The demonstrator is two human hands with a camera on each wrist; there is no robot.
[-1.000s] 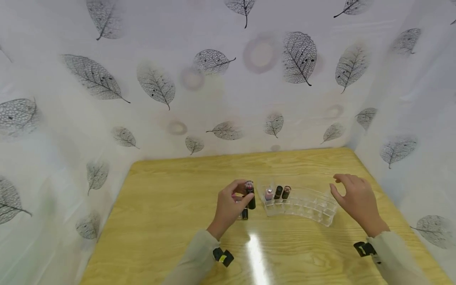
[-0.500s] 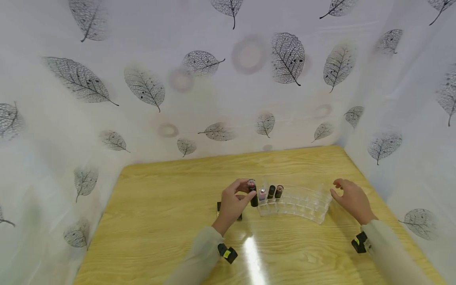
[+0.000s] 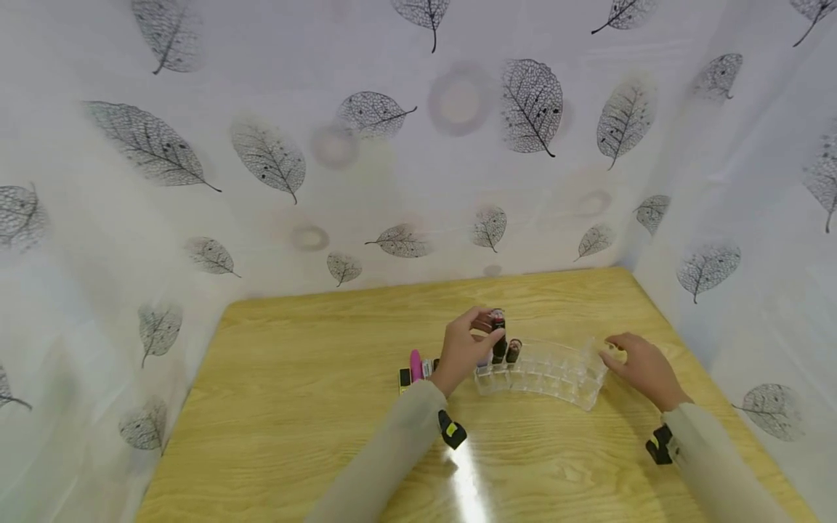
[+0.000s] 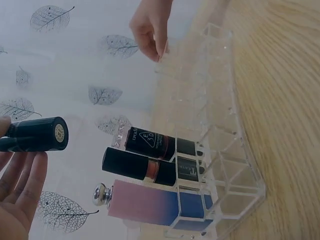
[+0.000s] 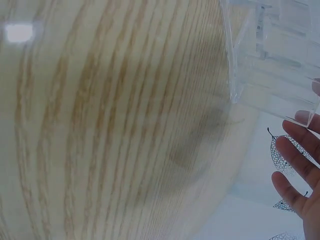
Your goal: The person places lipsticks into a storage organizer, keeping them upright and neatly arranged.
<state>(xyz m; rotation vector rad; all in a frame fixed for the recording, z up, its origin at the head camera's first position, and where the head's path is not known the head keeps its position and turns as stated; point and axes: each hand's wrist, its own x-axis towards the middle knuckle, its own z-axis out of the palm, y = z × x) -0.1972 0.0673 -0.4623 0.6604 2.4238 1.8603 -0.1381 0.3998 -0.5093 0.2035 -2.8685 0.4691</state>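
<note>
- The right hand [image 3: 644, 367] touches the right end of the clear rack [image 3: 556, 378] with its fingertips, fingers loose.
- The left hand [image 3: 461, 349] pinches a dark lipstick [image 3: 498, 338], held over the rack's left end.
- Three tubes stand in the rack [image 4: 160, 172].
- Loose tubes [image 3: 415, 367] lie on the table [image 3: 294, 407], just left.

left hand [image 3: 466, 349] — raised, fingers pinched | right hand [image 3: 644, 367] — low, fingers loosely curled
</note>
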